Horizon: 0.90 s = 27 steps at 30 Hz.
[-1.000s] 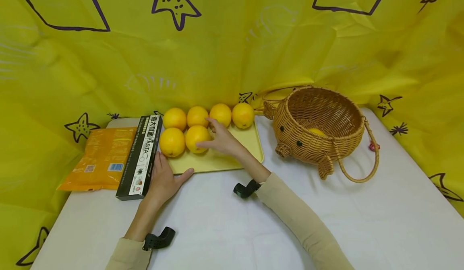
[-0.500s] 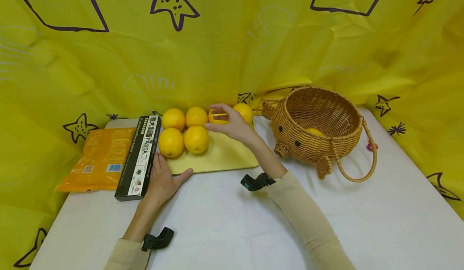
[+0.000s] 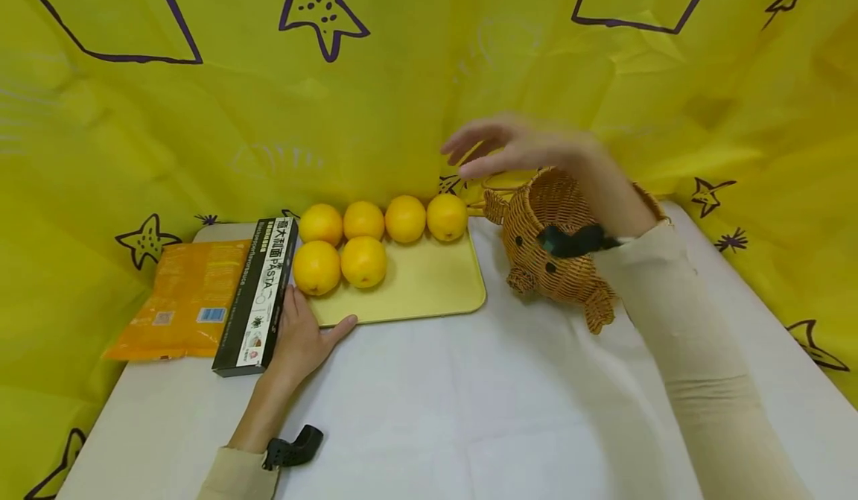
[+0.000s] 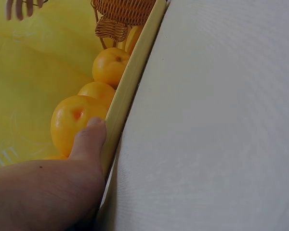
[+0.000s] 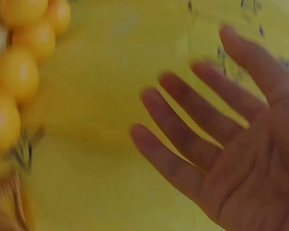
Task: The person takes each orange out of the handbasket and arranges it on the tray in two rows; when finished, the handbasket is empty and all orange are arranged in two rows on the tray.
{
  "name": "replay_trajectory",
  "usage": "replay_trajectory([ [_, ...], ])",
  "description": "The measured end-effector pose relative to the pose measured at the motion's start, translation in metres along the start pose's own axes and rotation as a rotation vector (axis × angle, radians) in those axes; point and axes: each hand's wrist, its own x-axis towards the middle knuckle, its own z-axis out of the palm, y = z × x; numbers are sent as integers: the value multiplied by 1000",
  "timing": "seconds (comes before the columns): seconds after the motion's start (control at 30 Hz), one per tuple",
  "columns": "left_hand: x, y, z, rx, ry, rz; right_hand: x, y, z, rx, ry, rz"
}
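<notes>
In the head view, oranges (image 3: 364,262) stand in two rows on a yellow tray (image 3: 429,291). My left hand (image 3: 299,347) rests at the tray's front left corner, fingers extended along its left side beside a pasta box (image 3: 258,299). In the left wrist view, the thumb (image 4: 89,139) lies at the tray's rim, near an orange (image 4: 74,122). My right hand (image 3: 512,146) is raised at the back, left of and above the wicker pig basket (image 3: 536,261). Its fingers are spread and hold nothing in the right wrist view. The right forearm hides much of the basket's opening.
An orange plastic packet (image 3: 191,299) lies left of the pasta box. A yellow cloth (image 3: 402,97) with drawn stars hangs behind the white table (image 3: 429,410). The basket stands right of the tray, its snout and ears facing the front left.
My right hand has lifted away from the oranges and swung right and up, over the basket's side. The left hand has stayed at the tray corner, and the oranges have not moved.
</notes>
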Motion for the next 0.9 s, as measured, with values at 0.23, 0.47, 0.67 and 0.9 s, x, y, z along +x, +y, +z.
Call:
replay_trajectory([
  [0.23,3,1,-4,1,-1,-4,-29,41,-75,-126,-202,301],
  [0.47,5,1,-1,-14,20,15,-44,108,-85,22,-329,458],
  [0.67,4,0,3,-11,8,4,-50,143,-74,183,-437,548],
  [0.9,2,-2,2,-2,12,9,-53,151,-70,184,-526,575],
])
